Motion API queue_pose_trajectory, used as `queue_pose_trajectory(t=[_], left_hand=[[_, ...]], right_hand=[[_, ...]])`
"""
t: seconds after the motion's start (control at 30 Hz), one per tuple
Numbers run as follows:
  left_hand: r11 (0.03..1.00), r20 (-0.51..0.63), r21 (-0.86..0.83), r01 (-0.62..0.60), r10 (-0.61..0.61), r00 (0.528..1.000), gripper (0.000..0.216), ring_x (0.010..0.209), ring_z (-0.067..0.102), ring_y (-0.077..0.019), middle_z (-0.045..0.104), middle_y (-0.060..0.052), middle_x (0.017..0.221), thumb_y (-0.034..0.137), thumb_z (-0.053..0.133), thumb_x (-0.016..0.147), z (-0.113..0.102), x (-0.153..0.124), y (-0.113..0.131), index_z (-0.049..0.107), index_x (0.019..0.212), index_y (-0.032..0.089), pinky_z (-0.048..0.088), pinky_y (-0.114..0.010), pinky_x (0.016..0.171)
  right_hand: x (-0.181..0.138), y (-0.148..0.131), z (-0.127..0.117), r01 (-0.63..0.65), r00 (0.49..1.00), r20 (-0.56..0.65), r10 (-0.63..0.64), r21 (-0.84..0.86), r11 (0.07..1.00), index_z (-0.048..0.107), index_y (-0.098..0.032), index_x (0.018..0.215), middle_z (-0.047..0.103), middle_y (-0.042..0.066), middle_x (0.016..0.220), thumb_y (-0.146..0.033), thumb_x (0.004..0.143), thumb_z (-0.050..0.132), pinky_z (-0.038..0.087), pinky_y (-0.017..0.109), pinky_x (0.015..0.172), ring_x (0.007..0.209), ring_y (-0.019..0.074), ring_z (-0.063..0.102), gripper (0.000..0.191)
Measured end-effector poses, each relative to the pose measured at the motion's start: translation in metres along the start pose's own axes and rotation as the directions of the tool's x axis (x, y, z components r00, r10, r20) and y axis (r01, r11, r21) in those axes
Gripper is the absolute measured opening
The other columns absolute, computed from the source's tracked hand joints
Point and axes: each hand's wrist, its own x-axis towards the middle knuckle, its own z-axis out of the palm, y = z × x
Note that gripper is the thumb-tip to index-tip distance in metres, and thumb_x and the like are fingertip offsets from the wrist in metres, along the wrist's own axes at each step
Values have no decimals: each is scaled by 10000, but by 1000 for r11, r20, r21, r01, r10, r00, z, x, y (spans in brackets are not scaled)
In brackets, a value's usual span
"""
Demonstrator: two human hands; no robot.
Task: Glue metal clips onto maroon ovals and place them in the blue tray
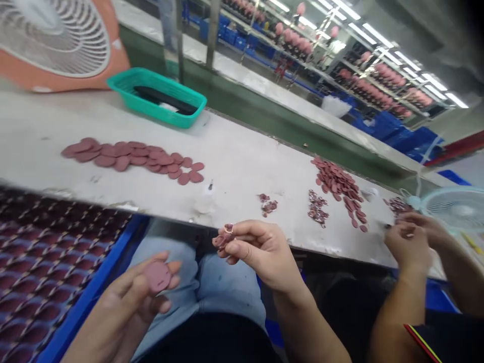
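Workbench (pixel 234 169) keeps pink discs (pixel 132 159) spread within reach at twelve o'clock; at seven the left hand (pixel 124 312) pinches one disc (pixel 158 276), at six the right hand (pixel 260 252) grips small pink pieces (pixel 223 239).

**Hands?**
Four. One left hand (pixel 121 307) at 7 o'clock, one right hand (pixel 260 252) at 5 o'clock, and two co-worker's hands (pixel 408 244) at 4 o'clock.

**In those first two?**
One pink disc (pixel 158 276) in the left, one bunch of small pink pieces (pixel 224 238) in the right.

**Fans?**
Two. One orange fan (pixel 56 43) at 10 o'clock, one pale blue fan (pixel 456 207) at 3 o'clock.

**Baskets?**
One green basket (pixel 157 118) at 11 o'clock, with one black strip (pixel 164 99) inside.

**Trays?**
One blue tray (pixel 91 269) at 8 o'clock.

**Heaps on the table?**
Five heaps of pink discs (pixel 132 161): one at 9 o'clock, four toward 3 o'clock. Discs too many to count.
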Motion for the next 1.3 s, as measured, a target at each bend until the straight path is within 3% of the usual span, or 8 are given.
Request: queue_pose_trajectory(t=[0.13,0.27,0.37,0.57,1.03,1.3], left_hand=[[998,101,-60,-3,9,995,454,704,679,-147,775,-33,831,520,923,548,16,-12,2,817,905,261,517,-147,506],[999,277,-48,-14,26,961,440,661,602,-127,716,-45,734,553,879,621,9,-11,3,819,875,199,499,-145,509],[999,348,-31,-29,38,937,421,640,564,-118,685,-37,720,567,847,665,1,-8,1,821,858,194,512,-156,533],[999,366,-30,-24,33,930,389,606,549,-102,629,-9,665,562,814,715,-3,-9,1,822,882,211,523,-150,529],[998,272,-63,28,-10,962,295,612,611,-104,676,14,679,447,858,704,6,-11,6,824,857,196,508,-137,528],[995,345,-53,91,-67,936,351,606,605,-96,667,-14,692,501,859,685,-3,-3,3,809,822,181,520,-132,513]], right_hand=[[-3,5,20,84,993,95,-65,-214,973,805,-286,960,775,6,898,-169,785,822,594,213,747,840,131,731,211],[-5,8,29,105,983,179,-44,-349,931,773,-328,1086,767,7,989,-207,880,743,578,254,773,856,136,716,240],[-6,10,35,170,976,196,-93,-424,890,767,-288,1072,761,1,917,-184,864,759,561,240,725,782,126,701,234],[1,6,41,343,929,318,-191,-539,769,767,-181,990,714,5,798,-123,816,793,513,205,674,722,102,636,185],[8,-1,37,442,878,450,-162,-633,636,746,-172,1015,754,12,846,-155,877,744,526,235,741,752,117,653,140],[12,-8,37,459,859,500,-112,-656,598,745,-157,1013,745,21,824,-163,905,709,512,236,715,727,119,639,114]])
